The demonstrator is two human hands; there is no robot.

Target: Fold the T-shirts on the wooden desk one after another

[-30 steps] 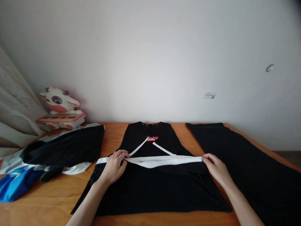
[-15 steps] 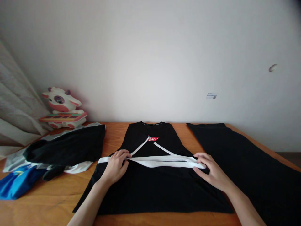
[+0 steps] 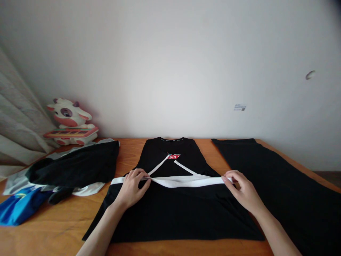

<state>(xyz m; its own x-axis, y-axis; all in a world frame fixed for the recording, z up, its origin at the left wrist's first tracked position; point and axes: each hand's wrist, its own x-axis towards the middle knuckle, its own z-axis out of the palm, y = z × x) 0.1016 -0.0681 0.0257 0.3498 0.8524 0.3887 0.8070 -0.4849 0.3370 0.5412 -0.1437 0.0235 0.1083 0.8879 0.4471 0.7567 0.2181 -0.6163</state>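
A black garment [image 3: 183,213] with a white waistband [image 3: 181,182], apparently shorts, lies flat over the lower part of a black shirt [image 3: 173,145]. Two white drawstrings [image 3: 160,165] stretch from the band onto the shirt, near its red printed patch [image 3: 173,156]. My left hand [image 3: 134,186] pinches the waistband left of its middle, thumb below and fingers on top. At the band's right end my right hand [image 3: 241,186] grips the white edge between thumb and fingers. Between my hands the band's front edge bows slightly toward me.
On the right of the wooden table [image 3: 61,227] lies a long black cloth [image 3: 282,192]. A pile of black clothing [image 3: 77,165], with white and blue pieces [image 3: 25,208], is on the left. Behind it a toy cow with a keyboard [image 3: 70,122] stands by the wall.
My right hand has closed on the waistband's right end and brought its front and back edges together; the gap there has closed. My left thumb has shifted slightly along the band.
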